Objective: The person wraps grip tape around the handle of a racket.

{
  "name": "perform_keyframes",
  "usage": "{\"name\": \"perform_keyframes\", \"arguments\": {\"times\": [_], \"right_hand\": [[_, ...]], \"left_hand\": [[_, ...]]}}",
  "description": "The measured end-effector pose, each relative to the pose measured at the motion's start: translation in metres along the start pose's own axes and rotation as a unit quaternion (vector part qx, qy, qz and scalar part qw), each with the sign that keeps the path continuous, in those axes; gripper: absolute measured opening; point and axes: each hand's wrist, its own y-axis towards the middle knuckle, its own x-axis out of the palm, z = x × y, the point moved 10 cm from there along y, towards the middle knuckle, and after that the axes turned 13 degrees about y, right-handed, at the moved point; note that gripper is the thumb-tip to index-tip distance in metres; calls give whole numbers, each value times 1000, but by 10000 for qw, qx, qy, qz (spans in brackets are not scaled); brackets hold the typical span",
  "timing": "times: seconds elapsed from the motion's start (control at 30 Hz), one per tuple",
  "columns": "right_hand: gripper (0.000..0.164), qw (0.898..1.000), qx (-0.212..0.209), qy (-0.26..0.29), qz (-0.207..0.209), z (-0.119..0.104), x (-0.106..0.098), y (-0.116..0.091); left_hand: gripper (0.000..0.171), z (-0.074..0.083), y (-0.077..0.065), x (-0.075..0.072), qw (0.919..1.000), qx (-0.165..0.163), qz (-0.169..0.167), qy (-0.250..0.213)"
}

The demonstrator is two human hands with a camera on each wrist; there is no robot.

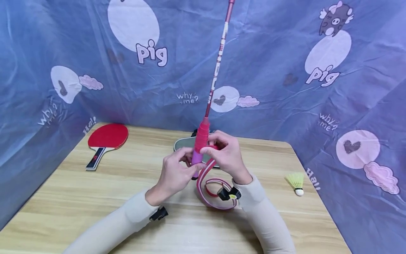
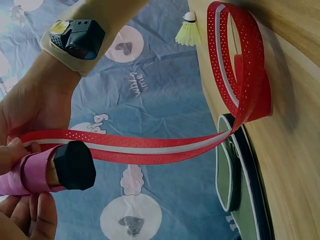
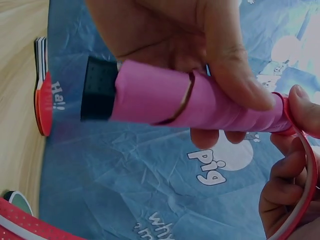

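A badminton racket stands tilted, its shaft pointing up and its head out of view. The upper handle is wrapped in red grip tape; the lower part is a pink sleeve with a seam gap and a black end cap. My left hand holds the handle at the pink part between thumb and fingers. Beside it, my right hand pinches the red tape against the handle, where red meets pink. From there the loose tape, with a white stripe down its back, hangs to a curl on the table.
On the wooden table a red table tennis bat lies at the far left. A yellow shuttlecock is at the right. Behind my hands sits a grey-green case with dark edging, partly hidden. Printed blue cloth hangs around the table.
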Motion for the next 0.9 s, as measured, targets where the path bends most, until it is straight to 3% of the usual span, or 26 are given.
{"name": "perform_keyframes", "arguments": {"times": [0.27, 0.4, 0.53, 0.67, 0.9], "right_hand": [[29, 9997, 56, -236, -78, 1, 5, 1], [29, 9990, 87, -387, -215, -1, 2, 3], [29, 9974, 131, -523, -486, -7, -1, 4], [32, 9959, 156, -490, -739, -12, -1, 3], [30, 9960, 439, -101, -777, -5, 1, 2]], "left_hand": [[39, -1, 1, -3, 9997, 71, -68, 203], [42, 4, 4, -4, 9992, 328, -25, 204], [43, 6, 4, -2, 9986, 500, -122, -92], [33, 8, 4, 4, 9972, 507, -425, -359], [24, 6, 2, 14, 9882, 426, -903, -1160]]}}
